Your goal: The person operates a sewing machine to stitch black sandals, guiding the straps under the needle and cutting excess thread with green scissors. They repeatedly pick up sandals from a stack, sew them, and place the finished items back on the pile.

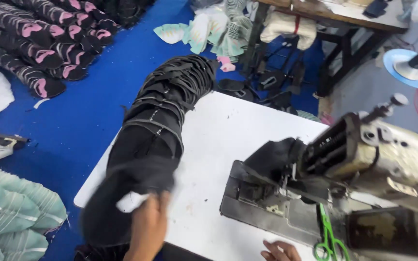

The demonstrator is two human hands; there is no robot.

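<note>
1. The left hand (pixel 148 227) reaches up from the bottom edge; its grip is closed on the near end of a stack of black fabric pieces (pixel 158 130), with a small white label (pixel 130 201) just beside the fingers.
2. That stack lies on the white surface (pixel 228 130), running from the near left edge away toward the far corner, where it overhangs.
3. The right hand (pixel 280 251) shows only partly at the bottom edge, fingers resting on the surface just before the sewing machine bed (pixel 262 212); whether its grip is open or closed cannot be told.
4. A black fabric piece (pixel 274 157) sits bunched under the head of the grey sewing machine (pixel 388 150).
5. Green-handled scissors (pixel 330 239) lie on the machine bed, to the right of the right hand.
6. On the blue floor (pixel 93 111), rows of dark pieces with pink patches (pixel 44 38) lie at far left, and pale teal striped fabric (pixel 10 217) at near left.
</note>
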